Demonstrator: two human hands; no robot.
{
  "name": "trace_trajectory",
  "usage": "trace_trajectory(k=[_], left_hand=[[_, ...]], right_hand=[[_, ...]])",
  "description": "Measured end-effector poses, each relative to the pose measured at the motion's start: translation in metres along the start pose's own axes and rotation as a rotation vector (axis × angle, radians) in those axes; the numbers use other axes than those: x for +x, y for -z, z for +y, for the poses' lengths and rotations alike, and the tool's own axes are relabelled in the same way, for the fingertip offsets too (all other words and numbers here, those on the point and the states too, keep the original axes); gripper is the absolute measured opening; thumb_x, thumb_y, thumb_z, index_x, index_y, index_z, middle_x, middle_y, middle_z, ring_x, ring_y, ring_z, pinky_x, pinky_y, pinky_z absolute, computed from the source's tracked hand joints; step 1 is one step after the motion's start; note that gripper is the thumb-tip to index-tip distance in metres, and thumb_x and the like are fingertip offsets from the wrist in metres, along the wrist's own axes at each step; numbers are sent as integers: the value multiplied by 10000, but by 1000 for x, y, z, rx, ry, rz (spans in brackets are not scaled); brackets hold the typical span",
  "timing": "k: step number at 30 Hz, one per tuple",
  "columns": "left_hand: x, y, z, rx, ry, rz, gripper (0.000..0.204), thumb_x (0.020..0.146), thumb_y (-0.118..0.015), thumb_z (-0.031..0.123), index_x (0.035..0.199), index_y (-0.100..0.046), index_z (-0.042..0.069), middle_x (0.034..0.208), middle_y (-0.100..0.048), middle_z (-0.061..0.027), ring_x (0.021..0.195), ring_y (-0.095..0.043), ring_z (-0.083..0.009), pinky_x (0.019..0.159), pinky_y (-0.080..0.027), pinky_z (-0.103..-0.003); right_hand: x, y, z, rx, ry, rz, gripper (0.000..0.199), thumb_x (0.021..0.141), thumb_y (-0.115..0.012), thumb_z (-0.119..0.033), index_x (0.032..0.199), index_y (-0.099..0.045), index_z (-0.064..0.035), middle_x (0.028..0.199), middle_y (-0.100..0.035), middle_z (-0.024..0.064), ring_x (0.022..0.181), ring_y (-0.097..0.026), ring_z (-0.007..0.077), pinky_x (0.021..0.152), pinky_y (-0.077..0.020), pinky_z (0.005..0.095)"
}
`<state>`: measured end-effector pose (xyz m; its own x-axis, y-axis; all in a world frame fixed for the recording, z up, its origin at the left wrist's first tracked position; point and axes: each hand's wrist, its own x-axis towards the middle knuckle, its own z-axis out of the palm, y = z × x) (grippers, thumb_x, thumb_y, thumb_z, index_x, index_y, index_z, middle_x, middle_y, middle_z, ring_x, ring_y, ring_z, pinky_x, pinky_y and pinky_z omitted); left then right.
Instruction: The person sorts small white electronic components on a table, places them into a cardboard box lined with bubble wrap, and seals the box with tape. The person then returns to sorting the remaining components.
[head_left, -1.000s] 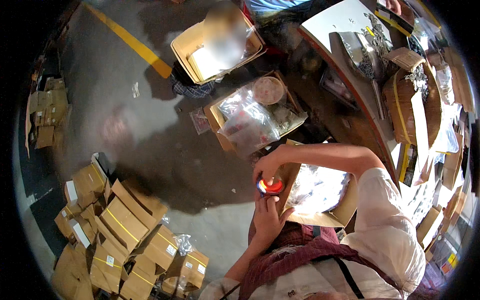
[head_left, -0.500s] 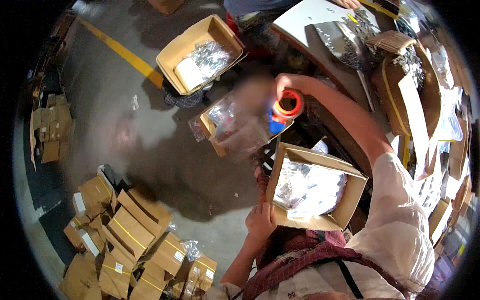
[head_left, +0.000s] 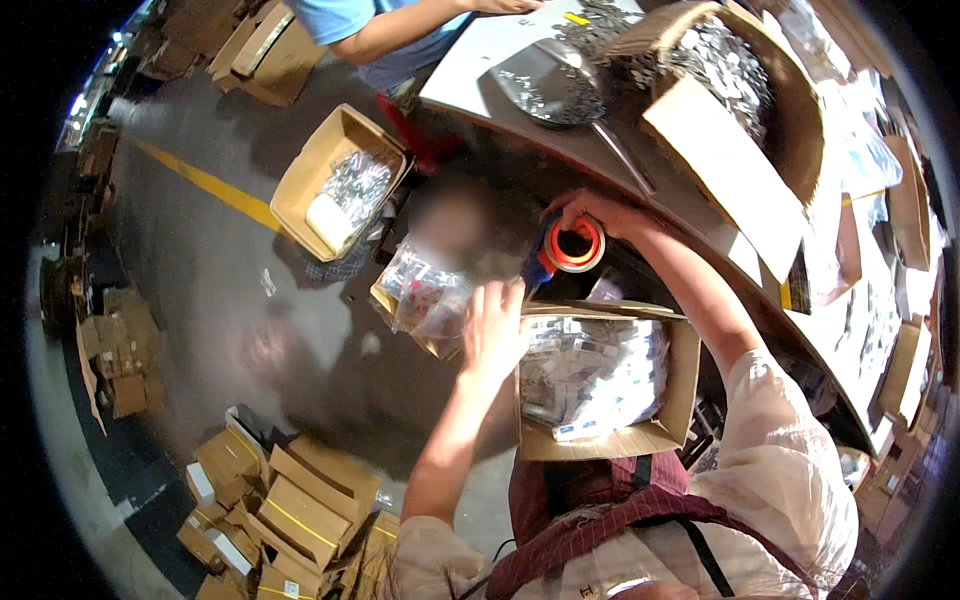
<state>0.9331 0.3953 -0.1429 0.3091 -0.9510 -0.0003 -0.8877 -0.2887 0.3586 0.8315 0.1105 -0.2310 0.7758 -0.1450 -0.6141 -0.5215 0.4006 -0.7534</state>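
My right hand [head_left: 585,210] is closed around a tape dispenser [head_left: 541,262] with a blue body and an orange-red ring, held above the far side of an open cardboard box [head_left: 612,442]. Several small clear packets with white and blue parts [head_left: 600,375] fill that box, which sits right in front of my body. My left hand [head_left: 493,325] is at the box's far left corner, its fingers stretched out toward the blue end of the dispenser. Whether the fingertips touch tape cannot be made out.
Beyond my left hand stands another carton with clear bags [head_left: 425,290]. Farther left is a box of shiny packets [head_left: 360,185]. A table [head_left: 465,85] at the right holds a metal scoop [head_left: 560,100] and a carton of metal pieces [head_left: 725,70]. A co-worker's arm [head_left: 400,28] reaches over it. Flattened cartons [head_left: 300,500] lie lower left.
My left hand has left the near-left edge of the box and moved up beside the tape dispenser. The dispenser stays in my right hand. The whole view has shifted, showing more of the co-worker.
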Motion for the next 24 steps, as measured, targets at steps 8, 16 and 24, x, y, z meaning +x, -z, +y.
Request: trace_trajectory(k=[8,16,24], left_hand=[[-12,-8,0,46,-163,69,184,793,-764,234,876,-689,89,906,-605,-69,932,-579,-295,824,-477,-415],[4,-1,27,327,-281,-77,241,839,-724,302,916,-684,78,975,-599,-103,970,-560,-305,852,-456,-436],[56,-73,175,99,-570,-58,809,677,-840,468,1285,-562,12,1164,-567,-157,1082,-547,-339,933,-452,-431]], right_hand=[[-102,37,88,264,150,97,248,763,-705,-125,978,-709,-2,905,-710,83,869,-654,164,860,-534,304],[-223,88,175,912,102,343,208,946,-678,-189,1034,-676,-1,1005,-730,106,884,-711,181,848,-600,354],[-266,66,192,1042,355,374,169,850,-767,-145,926,-671,-29,883,-707,77,751,-696,153,695,-617,279]])
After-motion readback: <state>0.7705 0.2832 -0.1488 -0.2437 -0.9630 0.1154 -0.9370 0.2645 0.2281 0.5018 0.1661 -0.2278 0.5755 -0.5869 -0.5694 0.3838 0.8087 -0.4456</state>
